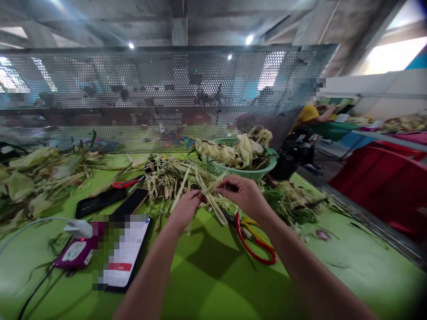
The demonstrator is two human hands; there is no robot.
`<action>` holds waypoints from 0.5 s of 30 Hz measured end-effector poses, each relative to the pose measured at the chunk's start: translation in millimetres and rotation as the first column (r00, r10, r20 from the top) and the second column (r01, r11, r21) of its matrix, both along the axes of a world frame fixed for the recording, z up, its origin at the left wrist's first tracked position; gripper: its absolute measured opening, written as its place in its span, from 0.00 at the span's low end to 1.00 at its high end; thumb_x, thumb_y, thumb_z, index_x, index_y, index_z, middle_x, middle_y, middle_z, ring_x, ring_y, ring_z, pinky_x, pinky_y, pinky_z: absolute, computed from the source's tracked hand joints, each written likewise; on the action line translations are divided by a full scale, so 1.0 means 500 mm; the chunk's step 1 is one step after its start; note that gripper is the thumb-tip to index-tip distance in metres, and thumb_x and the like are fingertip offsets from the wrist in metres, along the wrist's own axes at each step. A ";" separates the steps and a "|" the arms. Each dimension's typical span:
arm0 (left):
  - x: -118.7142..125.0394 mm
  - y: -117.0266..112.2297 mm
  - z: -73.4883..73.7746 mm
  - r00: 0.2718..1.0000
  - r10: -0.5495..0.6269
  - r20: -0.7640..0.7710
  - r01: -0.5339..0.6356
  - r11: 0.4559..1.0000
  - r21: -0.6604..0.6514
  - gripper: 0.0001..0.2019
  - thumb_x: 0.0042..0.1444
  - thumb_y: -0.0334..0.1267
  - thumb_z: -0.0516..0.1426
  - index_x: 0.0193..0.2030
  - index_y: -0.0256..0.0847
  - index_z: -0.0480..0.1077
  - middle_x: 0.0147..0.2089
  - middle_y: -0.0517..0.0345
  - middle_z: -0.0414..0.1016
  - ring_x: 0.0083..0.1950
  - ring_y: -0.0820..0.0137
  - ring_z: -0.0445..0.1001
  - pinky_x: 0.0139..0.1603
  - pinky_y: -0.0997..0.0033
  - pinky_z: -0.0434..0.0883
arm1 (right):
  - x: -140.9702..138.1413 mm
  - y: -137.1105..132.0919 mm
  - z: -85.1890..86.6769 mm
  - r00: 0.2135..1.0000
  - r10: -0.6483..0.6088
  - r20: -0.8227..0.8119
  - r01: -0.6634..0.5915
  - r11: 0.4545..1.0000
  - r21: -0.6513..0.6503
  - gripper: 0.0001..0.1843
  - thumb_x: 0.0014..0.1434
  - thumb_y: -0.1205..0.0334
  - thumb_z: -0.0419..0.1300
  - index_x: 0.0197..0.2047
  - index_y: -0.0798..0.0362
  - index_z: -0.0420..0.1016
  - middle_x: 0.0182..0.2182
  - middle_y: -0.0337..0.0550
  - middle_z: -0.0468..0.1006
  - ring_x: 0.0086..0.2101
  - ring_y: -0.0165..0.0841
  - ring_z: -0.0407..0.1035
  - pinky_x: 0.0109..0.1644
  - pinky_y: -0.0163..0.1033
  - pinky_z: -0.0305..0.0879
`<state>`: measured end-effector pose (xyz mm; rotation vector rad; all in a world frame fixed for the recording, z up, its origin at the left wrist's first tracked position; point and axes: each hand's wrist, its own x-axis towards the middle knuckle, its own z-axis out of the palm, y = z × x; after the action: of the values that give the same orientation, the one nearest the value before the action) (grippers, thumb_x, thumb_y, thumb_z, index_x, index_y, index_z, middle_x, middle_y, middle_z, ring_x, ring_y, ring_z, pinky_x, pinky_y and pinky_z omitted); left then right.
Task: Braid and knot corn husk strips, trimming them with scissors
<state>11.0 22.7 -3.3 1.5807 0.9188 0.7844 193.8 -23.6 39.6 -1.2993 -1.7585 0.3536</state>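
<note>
Pale strips of dried corn husk (215,208) run between my two hands above the green table. My left hand (187,205) pinches the strips from the left, its fingertips partly hidden. On the other side my right hand (242,191) is closed on the upper end of a strip, thumb against fingers. Red-handled scissors (255,242) lie just below my right hand, with a yellow-handled tool (253,224) against them. Behind my hands spreads a heap of knotted husk strips (173,178). A green plastic basket (240,171) with husks (248,151) in it stands beyond.
At left lie loose husks (40,173), a red cutter (126,182), dark phones (100,202), a lit phone (128,253) and a purple power strip (75,254) with cables. A perforated metal screen (150,89) closes the back. A person in yellow (308,114) sits beyond, near red chairs (380,182).
</note>
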 end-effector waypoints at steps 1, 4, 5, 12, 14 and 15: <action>-0.001 -0.001 0.002 0.994 0.022 -0.110 -0.009 0.993 0.121 0.14 0.59 0.43 0.47 0.29 0.39 0.68 0.25 0.61 0.61 0.26 0.74 0.57 0.26 0.73 0.51 | -0.001 -0.005 0.004 0.998 0.002 0.070 -0.004 1.000 0.028 0.08 0.56 0.58 0.61 0.32 0.53 0.77 0.27 0.40 0.73 0.29 0.31 0.65 0.34 0.35 0.60; -0.005 -0.009 0.014 0.938 0.048 -0.342 0.103 0.907 0.409 0.13 0.60 0.39 0.47 0.28 0.39 0.68 0.29 0.58 0.66 0.31 0.71 0.62 0.32 0.71 0.55 | -0.003 -0.018 0.018 0.975 0.021 0.223 -0.040 0.996 0.080 0.06 0.57 0.62 0.60 0.32 0.52 0.78 0.30 0.41 0.74 0.31 0.31 0.67 0.36 0.34 0.60; -0.006 -0.013 0.019 0.925 0.012 -0.380 0.172 0.877 0.448 0.13 0.60 0.38 0.48 0.28 0.39 0.68 0.30 0.57 0.67 0.32 0.71 0.62 0.33 0.70 0.56 | -0.002 -0.021 0.022 0.969 0.032 0.246 -0.053 0.995 0.080 0.06 0.57 0.63 0.60 0.31 0.52 0.78 0.30 0.41 0.74 0.31 0.31 0.67 0.36 0.34 0.60; -0.014 -0.037 0.049 0.879 -0.457 -0.136 0.477 0.843 0.249 0.12 0.60 0.41 0.51 0.31 0.39 0.70 0.33 0.57 0.68 0.36 0.72 0.65 0.38 0.74 0.60 | 0.038 0.007 0.018 0.983 0.179 -0.031 -0.181 0.978 -0.105 0.07 0.52 0.59 0.64 0.30 0.54 0.79 0.27 0.41 0.73 0.30 0.31 0.67 0.36 0.36 0.62; -0.015 -0.037 0.047 0.906 -0.411 0.100 0.402 0.910 0.097 0.13 0.59 0.45 0.52 0.33 0.38 0.69 0.30 0.59 0.64 0.30 0.76 0.60 0.32 0.76 0.57 | 0.041 0.019 0.002 0.968 0.168 -0.184 -0.198 0.967 -0.161 0.09 0.50 0.57 0.65 0.29 0.55 0.78 0.25 0.40 0.73 0.27 0.31 0.67 0.33 0.36 0.62; -0.014 -0.034 0.043 0.915 -0.334 0.226 0.340 0.940 0.011 0.14 0.58 0.47 0.53 0.33 0.38 0.68 0.28 0.61 0.62 0.27 0.78 0.57 0.28 0.77 0.55 | 0.039 0.024 -0.007 0.958 0.158 -0.239 -0.204 0.962 -0.182 0.10 0.50 0.56 0.64 0.29 0.55 0.77 0.25 0.40 0.74 0.27 0.31 0.67 0.33 0.36 0.62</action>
<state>4.3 5.7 18.2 1.5338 0.4722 0.6820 213.4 -11.8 36.2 -1.1886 -1.6859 0.7742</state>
